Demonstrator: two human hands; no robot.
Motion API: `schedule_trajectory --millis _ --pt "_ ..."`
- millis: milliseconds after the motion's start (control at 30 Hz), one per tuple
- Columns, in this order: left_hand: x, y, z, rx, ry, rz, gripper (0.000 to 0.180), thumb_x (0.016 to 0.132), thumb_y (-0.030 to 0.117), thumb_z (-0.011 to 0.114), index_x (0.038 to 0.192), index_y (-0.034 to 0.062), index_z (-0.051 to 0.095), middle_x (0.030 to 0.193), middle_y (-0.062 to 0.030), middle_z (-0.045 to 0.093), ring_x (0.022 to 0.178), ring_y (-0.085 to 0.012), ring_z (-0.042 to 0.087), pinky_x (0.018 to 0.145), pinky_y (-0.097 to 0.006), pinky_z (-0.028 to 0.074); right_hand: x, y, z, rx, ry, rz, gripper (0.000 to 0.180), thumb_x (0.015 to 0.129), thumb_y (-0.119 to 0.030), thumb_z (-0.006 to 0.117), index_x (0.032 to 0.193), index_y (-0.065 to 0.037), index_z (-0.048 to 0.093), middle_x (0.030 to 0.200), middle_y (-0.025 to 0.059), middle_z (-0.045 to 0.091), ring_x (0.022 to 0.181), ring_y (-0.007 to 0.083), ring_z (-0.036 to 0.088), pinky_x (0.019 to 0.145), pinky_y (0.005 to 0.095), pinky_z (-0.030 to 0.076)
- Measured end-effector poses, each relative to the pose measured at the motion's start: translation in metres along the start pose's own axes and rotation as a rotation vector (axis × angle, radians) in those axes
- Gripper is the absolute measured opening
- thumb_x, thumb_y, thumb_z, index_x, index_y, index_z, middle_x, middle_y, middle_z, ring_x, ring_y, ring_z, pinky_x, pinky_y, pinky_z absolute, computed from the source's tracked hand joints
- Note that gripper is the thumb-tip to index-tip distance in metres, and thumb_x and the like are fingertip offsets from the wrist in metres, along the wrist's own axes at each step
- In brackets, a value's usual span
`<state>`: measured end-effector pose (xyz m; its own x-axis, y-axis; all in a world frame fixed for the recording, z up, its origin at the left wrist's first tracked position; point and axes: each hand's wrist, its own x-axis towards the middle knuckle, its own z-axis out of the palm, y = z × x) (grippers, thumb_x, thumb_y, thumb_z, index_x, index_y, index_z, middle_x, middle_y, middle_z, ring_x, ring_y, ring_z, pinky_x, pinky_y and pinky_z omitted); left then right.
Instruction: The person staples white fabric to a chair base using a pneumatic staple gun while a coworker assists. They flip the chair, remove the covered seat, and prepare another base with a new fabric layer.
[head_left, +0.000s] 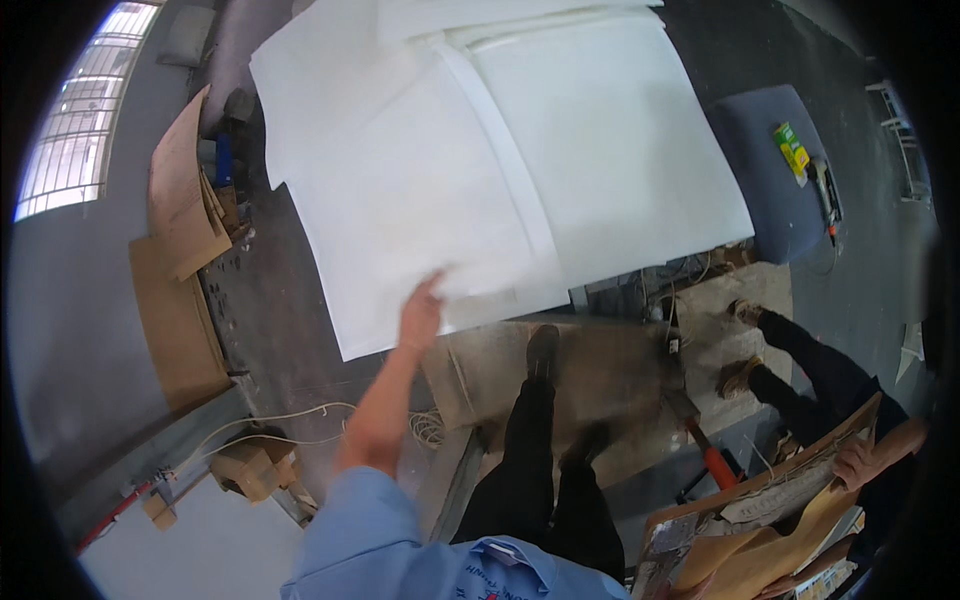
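Large white sheets [430,200] lie overlapping in a broad stack ahead of me, with a raised fold or strip [500,150] running across the middle. My left hand [424,305] is over the near edge of the stack, its fingers pointing forward. Motion smears those fingers, so whether they touch or pinch a sheet is unclear. My right hand is out of the picture. At the lower right, a co-worker's hand [860,460] grips the edge of a worn brown board or carton [760,510].
A blue-grey padded block [765,150] at the right carries a yellow-green box [791,150] and a tool [825,195]. Cardboard [180,320] leans at the left wall. A hose [300,412] trails across the floor. A red-handled jack [715,462] stands near the co-worker's feet.
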<state>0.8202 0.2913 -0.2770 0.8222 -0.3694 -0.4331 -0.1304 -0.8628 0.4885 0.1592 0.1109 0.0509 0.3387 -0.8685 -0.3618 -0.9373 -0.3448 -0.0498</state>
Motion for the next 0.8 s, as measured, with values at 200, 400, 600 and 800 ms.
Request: schedule_trajectory --millis 200,400,600,800 --pt "0.032 0.005 -0.047 -0.076 0.052 -0.063 0.063 0.107 0.034 0.074 0.159 0.002 0.059 0.139 -0.0241 0.075 0.128 -0.0309 0.073 0.112 -0.045 0.055 -0.018 0.005 0.0 0.007 -0.009 0.023 0.099 0.101 -0.04 0.083 0.172 0.004 0.032 0.163 0.0384 0.048 0.146 0.059 0.05 0.122 0.0659 0.042" --pt "-0.002 0.002 0.049 0.652 0.064 0.157 0.101 0.087 -0.001 0.07 0.178 0.0254 0.033 0.186 -0.0177 0.022 0.171 -0.0456 0.021 0.136 -0.07 0.016 -0.023 0.002 0.0 0.012 -0.026 0.023 0.099 0.101 -0.04 0.083 0.172 0.004 0.031 0.164 0.0384 0.048 0.147 0.059 0.049 0.122 0.0659 0.041" --pt "0.038 0.004 0.067 0.441 0.128 0.295 0.095 0.089 -0.002 0.069 0.175 0.0247 0.039 0.184 -0.0175 0.029 0.169 -0.0464 0.028 0.135 -0.069 0.019 -0.049 -0.005 0.0 0.009 0.005 0.108 0.099 0.101 -0.04 0.083 0.173 0.004 0.031 0.164 0.0384 0.047 0.147 0.0591 0.049 0.122 0.0659 0.041" --pt "0.035 -0.011 0.068 0.595 0.228 0.316 0.09 0.088 -0.001 0.069 0.172 0.0209 0.044 0.183 -0.0195 0.029 0.169 -0.0468 0.027 0.134 -0.071 0.018 -0.023 0.003 0.005 0.021 -0.016 0.086 0.099 0.101 -0.04 0.083 0.173 0.004 0.031 0.165 0.0384 0.047 0.148 0.0592 0.048 0.123 0.066 0.04"
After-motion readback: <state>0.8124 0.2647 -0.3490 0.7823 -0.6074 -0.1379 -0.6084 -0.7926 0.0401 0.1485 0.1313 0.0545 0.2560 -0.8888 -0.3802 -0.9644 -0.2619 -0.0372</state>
